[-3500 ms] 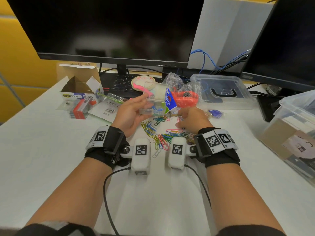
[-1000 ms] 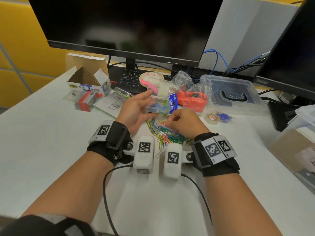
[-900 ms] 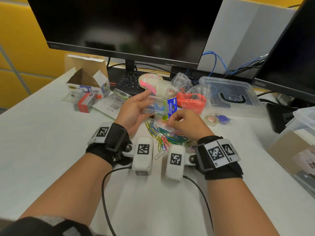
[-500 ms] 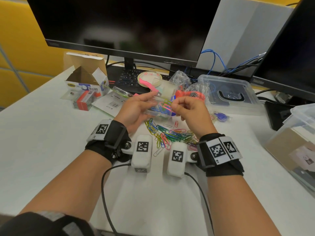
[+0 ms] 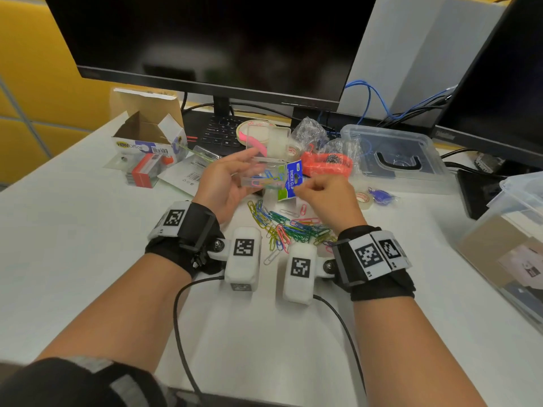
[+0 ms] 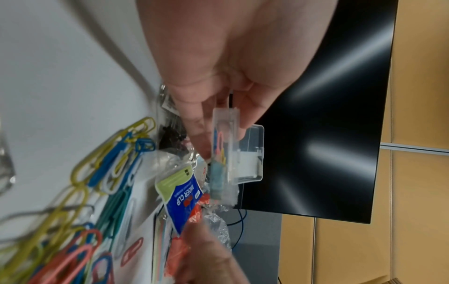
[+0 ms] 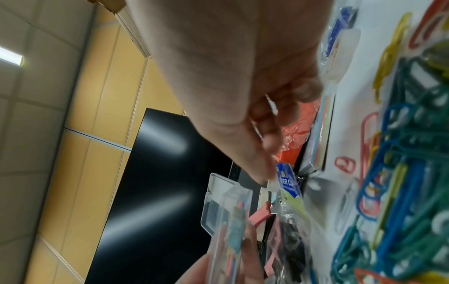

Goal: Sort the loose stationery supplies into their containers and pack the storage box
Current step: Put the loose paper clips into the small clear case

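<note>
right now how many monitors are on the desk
2: one monitor at the back behind the keyboard, a second monitor at the right edge, partly cut off.

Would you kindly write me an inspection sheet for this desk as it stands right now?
Surface: white desk.
Job's things: clear case with lid open, some clips inside; paper clips heaped loose on desk; storage box lidded.
Clutter: cardboard box, tape roll, binder clip bag.
Hands: left hand holds case; right hand pinches a clip.
Cables: blue cables behind.
Surroundings: monitor, keyboard.
</note>
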The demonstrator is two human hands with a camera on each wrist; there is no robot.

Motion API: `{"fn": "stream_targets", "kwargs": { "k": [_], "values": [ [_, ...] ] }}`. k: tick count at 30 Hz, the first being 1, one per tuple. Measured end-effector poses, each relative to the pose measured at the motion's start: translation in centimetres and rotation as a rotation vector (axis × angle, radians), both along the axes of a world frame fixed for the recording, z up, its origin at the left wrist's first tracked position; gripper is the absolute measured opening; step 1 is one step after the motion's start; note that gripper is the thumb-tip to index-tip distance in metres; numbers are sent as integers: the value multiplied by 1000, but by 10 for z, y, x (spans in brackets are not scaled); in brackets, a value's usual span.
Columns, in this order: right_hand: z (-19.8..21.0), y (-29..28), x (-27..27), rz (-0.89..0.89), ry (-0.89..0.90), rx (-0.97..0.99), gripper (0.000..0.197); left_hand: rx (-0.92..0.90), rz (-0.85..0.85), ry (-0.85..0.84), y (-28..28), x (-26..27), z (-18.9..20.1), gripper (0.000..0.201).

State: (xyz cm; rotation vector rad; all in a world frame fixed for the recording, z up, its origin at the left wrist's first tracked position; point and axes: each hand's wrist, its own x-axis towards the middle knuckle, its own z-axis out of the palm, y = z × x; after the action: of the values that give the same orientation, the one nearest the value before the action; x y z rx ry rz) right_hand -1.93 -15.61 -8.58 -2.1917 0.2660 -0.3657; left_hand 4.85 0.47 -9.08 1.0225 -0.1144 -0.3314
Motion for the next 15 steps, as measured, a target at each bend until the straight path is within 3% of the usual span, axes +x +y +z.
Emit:
{"fn": "stream_targets", "kwargs": {
  "k": [2,7,15],
  "values": [
    [-3,3,-2,99,159,-29,16,-4,16,4,1,0,-2,38],
    [-4,8,1,219,289,-124,10,4,15,-1,0,-2,-1,37],
    [-7,4,1,213,192,-36,4,46,8,-8,-1,-2,-1,42]
  ]
}}
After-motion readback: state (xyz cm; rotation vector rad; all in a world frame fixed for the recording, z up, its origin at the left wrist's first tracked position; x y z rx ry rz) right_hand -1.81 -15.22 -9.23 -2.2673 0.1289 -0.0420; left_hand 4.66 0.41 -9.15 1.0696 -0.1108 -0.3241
